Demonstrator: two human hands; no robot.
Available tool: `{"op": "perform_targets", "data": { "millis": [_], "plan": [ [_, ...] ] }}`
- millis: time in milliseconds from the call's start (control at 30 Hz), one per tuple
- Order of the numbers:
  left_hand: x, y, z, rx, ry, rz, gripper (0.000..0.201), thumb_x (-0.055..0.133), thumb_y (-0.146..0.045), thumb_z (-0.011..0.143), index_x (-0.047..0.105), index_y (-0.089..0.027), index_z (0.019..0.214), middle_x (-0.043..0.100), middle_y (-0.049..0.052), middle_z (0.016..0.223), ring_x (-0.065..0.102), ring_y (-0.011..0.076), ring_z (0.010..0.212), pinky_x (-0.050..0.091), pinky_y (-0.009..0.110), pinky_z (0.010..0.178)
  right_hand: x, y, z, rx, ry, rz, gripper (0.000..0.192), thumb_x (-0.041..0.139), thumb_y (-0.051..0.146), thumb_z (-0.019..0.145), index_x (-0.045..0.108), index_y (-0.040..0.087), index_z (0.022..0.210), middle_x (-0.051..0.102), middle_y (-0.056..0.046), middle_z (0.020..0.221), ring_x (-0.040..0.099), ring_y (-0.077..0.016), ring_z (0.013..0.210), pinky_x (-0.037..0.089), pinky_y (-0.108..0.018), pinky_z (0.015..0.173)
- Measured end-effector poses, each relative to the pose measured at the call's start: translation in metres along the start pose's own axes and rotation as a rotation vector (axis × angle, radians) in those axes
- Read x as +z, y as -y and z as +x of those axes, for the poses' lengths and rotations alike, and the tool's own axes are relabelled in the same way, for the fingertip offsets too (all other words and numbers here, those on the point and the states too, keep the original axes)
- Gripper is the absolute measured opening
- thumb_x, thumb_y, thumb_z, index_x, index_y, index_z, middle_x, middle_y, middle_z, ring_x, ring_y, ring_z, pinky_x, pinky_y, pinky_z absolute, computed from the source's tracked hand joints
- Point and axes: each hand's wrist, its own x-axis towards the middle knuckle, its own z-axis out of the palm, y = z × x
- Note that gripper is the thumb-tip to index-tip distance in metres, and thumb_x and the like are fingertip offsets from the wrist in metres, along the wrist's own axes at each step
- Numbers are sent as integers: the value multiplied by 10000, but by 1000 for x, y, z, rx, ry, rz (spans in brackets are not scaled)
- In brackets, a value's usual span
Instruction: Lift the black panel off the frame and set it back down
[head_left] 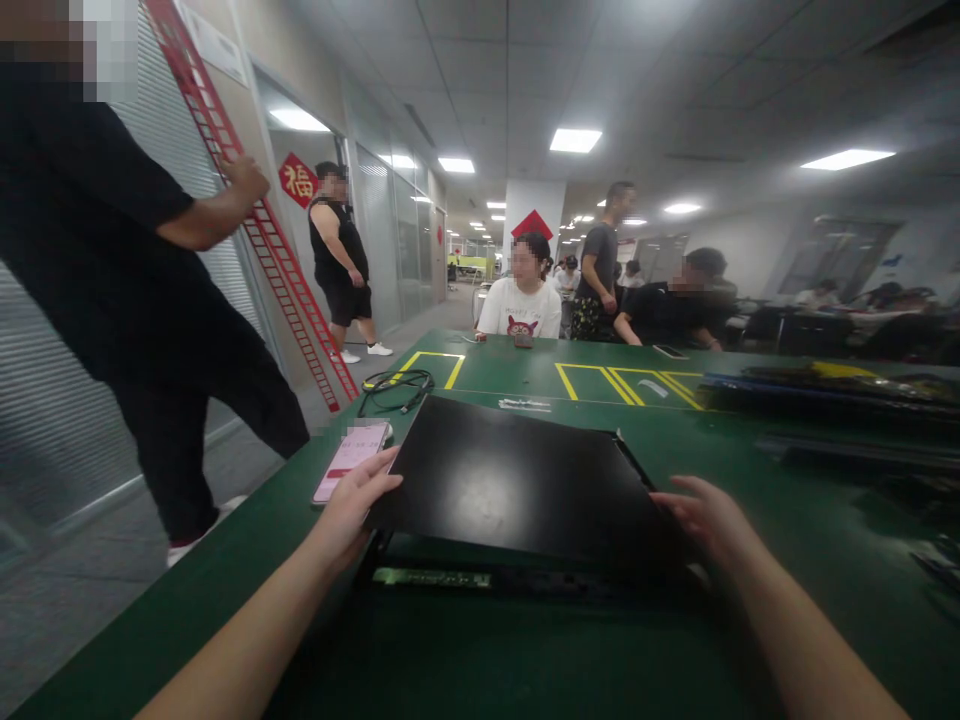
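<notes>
A flat, glossy black panel (510, 480), which looks like a display panel, is tilted with its near edge raised. My left hand (347, 510) is closed on its left edge, thumb on top. At the right edge my right hand (709, 520) grips the panel, some of its fingers hidden or stretched out. Beneath the near edge lies a dark frame (562, 580) with a green circuit board strip (431, 578) in it. The panel hides most of that frame.
On the green table (225, 640) a phone (351, 460) lies left of the panel, with a coiled black cable (397, 388) behind it. Stacked dark strips (832, 390) lie at right. A person (135, 260) holding a red ladder (262, 240) stands at left; others sit or stand beyond.
</notes>
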Motion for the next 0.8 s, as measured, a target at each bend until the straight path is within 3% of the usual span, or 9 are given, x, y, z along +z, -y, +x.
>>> {"op": "perform_targets", "data": {
  "millis": [267,467,800],
  "plan": [
    [8,-2,-6,-10,-8,-5,560,815,-131,661,733,-144,1215,843,105,1062,805,282,942,616,267,662,-1,-3,4,-13,6,-20,269,627,307,854,593,184,1091,784,-136,803,455,-106,462,320,-180,382],
    [13,-2,-8,-19,-26,-44,643,802,-119,637,706,-123,1273,831,118,1119,796,276,981,605,255,667,0,-1,3,0,-9,-9,242,638,301,848,588,189,1055,780,-127,795,472,-105,470,323,-179,389],
    [15,-4,-8,-47,-24,-34,569,785,-108,659,725,-130,1224,836,105,1092,801,267,935,596,259,645,-5,-2,12,54,22,-18,292,640,317,831,629,184,1090,790,-143,860,460,-117,452,336,-210,364]
  ]
}}
